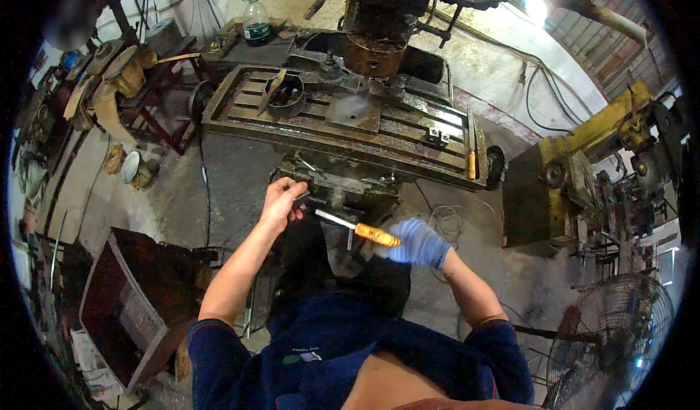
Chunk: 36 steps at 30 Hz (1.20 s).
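Note:
My left hand (280,203) is bare, its fingers pinched on a small dark metal piece (301,198) in front of the machine. Opposite it, my right hand (418,241) wears a blue-grey knitted glove and is wrapped round the end of a yellow handle (375,235). From that handle a straight, narrow metal blade (335,219) points left toward the piece, with a small gap between them. Whether the tool is a file or a screwdriver, I cannot tell. Both hands are above my lap, short of the machine table's front edge.
Ahead stands a milling machine with a slotted table (240,122) and a spindle head (375,49). On the table are a round pot (286,103), small dark blocks (437,138) and another orange-handled tool (472,165). A rusty bin (120,308) is at left, a fan (620,337) at right.

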{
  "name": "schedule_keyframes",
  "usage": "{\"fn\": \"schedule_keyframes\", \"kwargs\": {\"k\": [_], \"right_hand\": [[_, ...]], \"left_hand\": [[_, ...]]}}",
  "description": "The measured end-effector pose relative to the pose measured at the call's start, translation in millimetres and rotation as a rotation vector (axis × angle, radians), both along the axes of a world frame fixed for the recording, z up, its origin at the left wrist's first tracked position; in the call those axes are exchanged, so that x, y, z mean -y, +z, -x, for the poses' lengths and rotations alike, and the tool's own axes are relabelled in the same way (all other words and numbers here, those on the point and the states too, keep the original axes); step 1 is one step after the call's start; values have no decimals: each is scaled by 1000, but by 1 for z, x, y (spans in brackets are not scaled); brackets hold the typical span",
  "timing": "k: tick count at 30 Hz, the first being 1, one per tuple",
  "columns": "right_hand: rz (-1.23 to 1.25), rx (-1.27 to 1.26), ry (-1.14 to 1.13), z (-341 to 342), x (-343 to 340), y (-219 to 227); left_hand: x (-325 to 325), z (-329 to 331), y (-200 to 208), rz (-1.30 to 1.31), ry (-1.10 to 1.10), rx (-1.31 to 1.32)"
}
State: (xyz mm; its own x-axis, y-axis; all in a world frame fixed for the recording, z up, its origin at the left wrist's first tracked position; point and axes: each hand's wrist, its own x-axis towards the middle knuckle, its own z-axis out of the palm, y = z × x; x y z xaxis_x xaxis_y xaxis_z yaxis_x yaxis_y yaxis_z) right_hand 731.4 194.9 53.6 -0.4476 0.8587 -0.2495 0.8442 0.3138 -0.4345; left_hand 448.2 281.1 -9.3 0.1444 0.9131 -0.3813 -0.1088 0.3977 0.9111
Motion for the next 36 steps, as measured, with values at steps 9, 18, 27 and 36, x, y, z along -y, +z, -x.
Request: {"fn": "schedule_keyframes", "kwargs": {"k": [9, 18, 27, 36], "right_hand": [[-68, -632, -394, -43, -106, -23], [-204, -170, -642, -26, -105, -86], [-178, -332, -695, -59, -34, -52], [-60, -515, -988, -124, 39, -89]], "left_hand": [[-47, -3, 7, -40, -97, -40], [-108, -43, 33, -457, -134, -439], [-188, -115, 33, -912, -84, -1180], [-201, -114, 36, -944, -385, -1158]]}}
